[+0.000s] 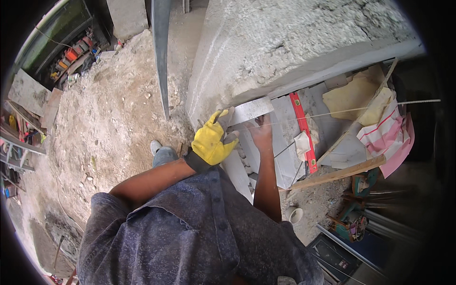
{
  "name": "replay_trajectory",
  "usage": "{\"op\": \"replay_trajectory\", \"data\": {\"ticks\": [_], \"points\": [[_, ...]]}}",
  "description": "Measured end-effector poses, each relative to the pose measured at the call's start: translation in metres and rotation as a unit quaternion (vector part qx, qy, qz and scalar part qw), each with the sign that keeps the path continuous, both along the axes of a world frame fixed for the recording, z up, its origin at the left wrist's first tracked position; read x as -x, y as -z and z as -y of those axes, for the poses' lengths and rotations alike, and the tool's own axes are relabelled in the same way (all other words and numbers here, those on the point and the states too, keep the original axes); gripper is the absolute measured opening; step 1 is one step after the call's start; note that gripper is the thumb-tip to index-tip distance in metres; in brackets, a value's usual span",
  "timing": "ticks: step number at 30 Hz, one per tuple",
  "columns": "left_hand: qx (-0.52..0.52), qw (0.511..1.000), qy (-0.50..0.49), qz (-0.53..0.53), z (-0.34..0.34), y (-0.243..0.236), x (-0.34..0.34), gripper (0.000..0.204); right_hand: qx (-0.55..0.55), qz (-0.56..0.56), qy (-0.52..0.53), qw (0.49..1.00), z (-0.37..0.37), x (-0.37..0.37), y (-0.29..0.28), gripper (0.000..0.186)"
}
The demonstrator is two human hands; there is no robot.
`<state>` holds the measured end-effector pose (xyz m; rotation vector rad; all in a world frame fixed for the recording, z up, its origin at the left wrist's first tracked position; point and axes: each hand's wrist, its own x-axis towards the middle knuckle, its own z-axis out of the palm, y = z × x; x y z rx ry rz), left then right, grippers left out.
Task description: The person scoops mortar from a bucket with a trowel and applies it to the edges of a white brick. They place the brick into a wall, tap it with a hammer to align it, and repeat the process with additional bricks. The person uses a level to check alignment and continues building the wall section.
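Note:
My left hand [213, 138], in a yellow glove with grey fingertips, grips the left end of a short pale grey block [251, 108]. My bare right hand [260, 133] holds the same block from its near side, its fingers curled against the edge. Beneath lie larger grey slabs [289, 132] along the foot of a rough concrete face [304, 38]. A red spirit level [311, 161] rests on them to the right of my hands, beside a crumpled pale cloth [302, 145]. A thin rod [403, 102] crosses over the slabs.
A tall metal post [160, 61] stands ahead on dusty ground [109, 133]. Far left are clutter [71, 53] and a metal ladder [21, 149]. At right are a wooden batten [346, 170], pink-and-white sacking [394, 137], a bucket [294, 215] and teal tools [354, 223]. My left foot [156, 147] shows below.

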<state>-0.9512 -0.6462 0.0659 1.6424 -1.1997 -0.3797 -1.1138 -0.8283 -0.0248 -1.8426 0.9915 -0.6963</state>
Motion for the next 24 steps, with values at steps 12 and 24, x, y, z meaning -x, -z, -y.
{"op": "replay_trajectory", "data": {"ticks": [12,24], "points": [[0.008,0.946,0.142,-0.292,0.003,0.032,-0.028,0.044,0.292,-0.218,-0.043,0.93,-0.012,0.026,-0.143,0.059],[-0.398,0.455,0.536,-0.589,-0.008,0.019,-0.041,0.091,0.434,-0.196,0.489,0.731,-0.247,0.006,-0.152,0.055]]}}
